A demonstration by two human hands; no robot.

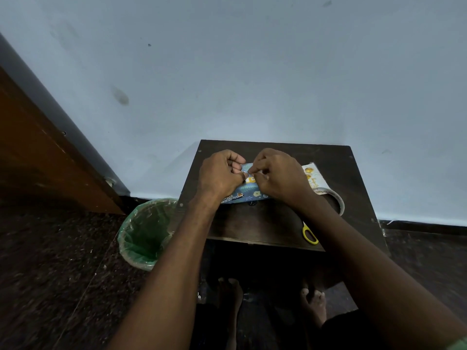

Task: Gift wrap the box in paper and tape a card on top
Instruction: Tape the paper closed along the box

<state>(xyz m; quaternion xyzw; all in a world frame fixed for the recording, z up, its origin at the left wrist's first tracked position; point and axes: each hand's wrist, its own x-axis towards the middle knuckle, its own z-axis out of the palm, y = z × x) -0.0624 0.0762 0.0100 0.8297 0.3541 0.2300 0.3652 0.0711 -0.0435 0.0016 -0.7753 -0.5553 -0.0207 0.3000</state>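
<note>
The box [244,195], covered in blue paper with animal prints, lies on the small dark table [257,223]. Both hands sit on top of it with curled fingers. My left hand [220,174] pinches the paper near the top middle. My right hand [276,175] pinches the same spot from the right; a bit of tape may be between the fingertips, but I cannot make it out. A white card [314,176] with gold print lies to the right, partly behind my right wrist.
A tape roll [337,202] stands at the table's right side below the card. Yellow-handled scissors [310,234] lie near the front edge. A bin with a green liner [145,233] stands on the floor left of the table. A wooden door is far left. Bare feet show below the table.
</note>
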